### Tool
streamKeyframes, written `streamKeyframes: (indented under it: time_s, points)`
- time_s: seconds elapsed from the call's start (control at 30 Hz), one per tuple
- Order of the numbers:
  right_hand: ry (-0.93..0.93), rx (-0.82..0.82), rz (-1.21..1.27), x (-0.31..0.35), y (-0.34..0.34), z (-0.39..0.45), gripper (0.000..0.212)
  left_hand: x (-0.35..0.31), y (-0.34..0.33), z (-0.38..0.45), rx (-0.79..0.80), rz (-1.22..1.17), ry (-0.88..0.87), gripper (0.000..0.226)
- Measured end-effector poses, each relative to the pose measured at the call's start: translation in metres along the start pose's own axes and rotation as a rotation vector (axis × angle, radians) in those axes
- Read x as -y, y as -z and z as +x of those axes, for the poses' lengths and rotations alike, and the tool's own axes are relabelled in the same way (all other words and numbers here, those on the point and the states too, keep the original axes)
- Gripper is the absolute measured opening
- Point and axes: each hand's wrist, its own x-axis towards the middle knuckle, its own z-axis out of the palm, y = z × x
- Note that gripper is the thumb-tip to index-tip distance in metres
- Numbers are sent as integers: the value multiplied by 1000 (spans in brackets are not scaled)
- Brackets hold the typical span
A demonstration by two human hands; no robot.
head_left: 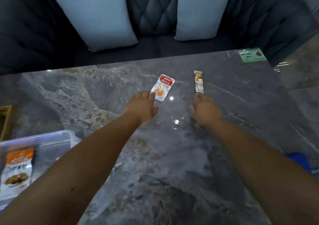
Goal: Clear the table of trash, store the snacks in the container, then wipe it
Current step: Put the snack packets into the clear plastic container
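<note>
A red and white snack packet [163, 87] lies flat on the grey marble table [172, 155]. My left hand [142, 105] reaches out with straight fingers, and its fingertips touch the packet's near left edge. To the right lies a narrow brown snack stick [199, 85]. The fingertips of my right hand [204, 108] are at its near end, with the fingers stretched out. At the lower left stands a clear plastic container [51, 139] holding an orange and white snack bag [17, 171].
A dark quilted sofa [155, 17] with two pale blue cushions [96, 16] runs behind the table. A green card [251, 55] lies at the far right corner. Something blue [299, 162] shows at the right edge. A wooden frame [5, 119] sits at the left edge.
</note>
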Motion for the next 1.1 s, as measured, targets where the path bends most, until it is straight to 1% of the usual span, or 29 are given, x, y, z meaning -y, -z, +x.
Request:
streamKeyframes:
  time_s: [0.1, 0.2, 0.3, 0.4, 0.47, 0.57, 0.67, 0.8, 0.9, 0.97, 1.0, 1.1]
  points:
    - [-2, 6, 11, -29, -2, 38, 50, -9, -9, 41, -12, -11, -33, 62]
    - [13, 17, -21, -49, -9, 70, 54, -13, -22, 79, 48, 22, -97, 66]
    - [72, 41, -70, -61, -15, 97, 56, -11, -34, 109, 114, 83, -157, 66]
    - [161, 30, -97, -64, -20, 114, 59, -9, -40, 126, 119, 113, -188, 65]
    - [185, 14, -117, -61, -24, 117, 58, -8, -44, 125, 116, 97, -151, 65]
    - [176, -13, -95, -55, -32, 105, 58, -14, -49, 108, 100, 58, -7, 67]
    - [170, 0, -67, -49, -44, 85, 59, -22, -53, 88, 124, 27, 119, 70]
    - [213, -13, -38, -40, -46, 67, 56, -25, -54, 74, 132, -10, 162, 67]
    - [218, -84, 15, -37, -39, 70, 44, -24, -50, 74, 100, -79, 173, 61]
    - [166, -142, 49, -34, -32, 76, 38, -24, -46, 73, 31, -140, 181, 57]
    - [122, -153, 66, -33, -29, 79, 37, -23, -45, 73, -11, -168, 198, 54]
    - [-20, -111, 41, -27, -21, 89, 42, -20, -39, 69, -88, -214, 368, 54]
